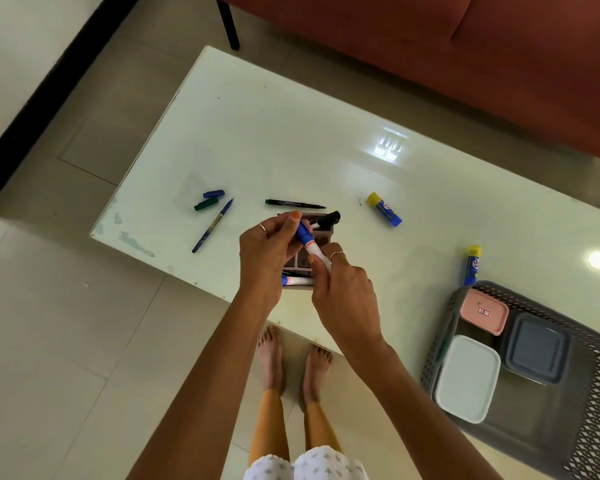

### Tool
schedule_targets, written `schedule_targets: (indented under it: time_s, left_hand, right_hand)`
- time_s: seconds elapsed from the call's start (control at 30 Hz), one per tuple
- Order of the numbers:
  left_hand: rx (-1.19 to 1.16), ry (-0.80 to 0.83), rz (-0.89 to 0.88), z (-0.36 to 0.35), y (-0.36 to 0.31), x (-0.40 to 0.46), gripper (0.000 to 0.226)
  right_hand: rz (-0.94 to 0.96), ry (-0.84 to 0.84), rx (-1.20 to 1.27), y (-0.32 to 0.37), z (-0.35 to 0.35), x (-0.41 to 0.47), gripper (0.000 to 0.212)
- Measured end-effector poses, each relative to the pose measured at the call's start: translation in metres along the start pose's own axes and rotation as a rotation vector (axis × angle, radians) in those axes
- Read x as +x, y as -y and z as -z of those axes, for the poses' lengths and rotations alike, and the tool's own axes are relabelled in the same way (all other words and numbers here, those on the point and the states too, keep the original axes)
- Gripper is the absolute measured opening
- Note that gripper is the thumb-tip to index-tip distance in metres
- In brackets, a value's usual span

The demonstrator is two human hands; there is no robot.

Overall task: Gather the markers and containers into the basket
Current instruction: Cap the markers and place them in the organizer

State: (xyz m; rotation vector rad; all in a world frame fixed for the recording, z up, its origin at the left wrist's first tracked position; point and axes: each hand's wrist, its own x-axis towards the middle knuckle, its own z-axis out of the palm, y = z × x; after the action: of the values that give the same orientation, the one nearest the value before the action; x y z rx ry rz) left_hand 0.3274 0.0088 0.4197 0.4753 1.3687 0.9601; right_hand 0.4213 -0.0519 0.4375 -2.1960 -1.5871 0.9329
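Both hands hold one white marker with a blue cap [309, 242] above a brownish pen holder [321, 233]. My left hand [269, 252] pinches the blue cap end. My right hand [343, 289] grips the white barrel. A black marker [328, 218] sticks out of the holder, and another white marker [297, 280] lies at its near side. On the table lie a thin black pen [295, 204], a blue pen [212, 226], a blue cap [213, 194] and a green cap [205, 204]. The grey basket [589, 393] at right holds pink [484, 311], grey [536, 348] and white [466, 377] containers.
Two blue-and-yellow glue sticks lie on the glossy white table [291, 133]: one glue stick [384, 208] right of the holder, a second glue stick [472, 265] beside the basket. A red sofa [465, 57] stands behind the table. My bare feet [293, 362] are on the tiled floor.
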Motion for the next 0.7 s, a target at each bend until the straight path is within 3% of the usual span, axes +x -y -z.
schedule_targets:
  time_s: [0.2,0.47,0.57,0.7]
  left_hand:
    - [0.054,-0.048,0.006,-0.009,0.004,-0.006,0.013]
    - [0.220,-0.091,0.089,0.001,0.023,-0.017,0.011]
    - [0.350,-0.034,0.139,0.009,0.024,-0.013,0.013]
    - [0.306,-0.031,0.190,0.022,0.018,-0.012,0.016]
  right_hand:
    - [-0.048,-0.029,0.108,-0.003,-0.004,-0.003,0.034]
    - [-0.232,0.141,0.288,-0.015,-0.018,-0.017,0.037]
    - [-0.297,0.231,0.392,-0.021,-0.027,-0.022,0.034]
    - [-0.359,0.269,0.558,-0.032,-0.029,-0.027,0.025]
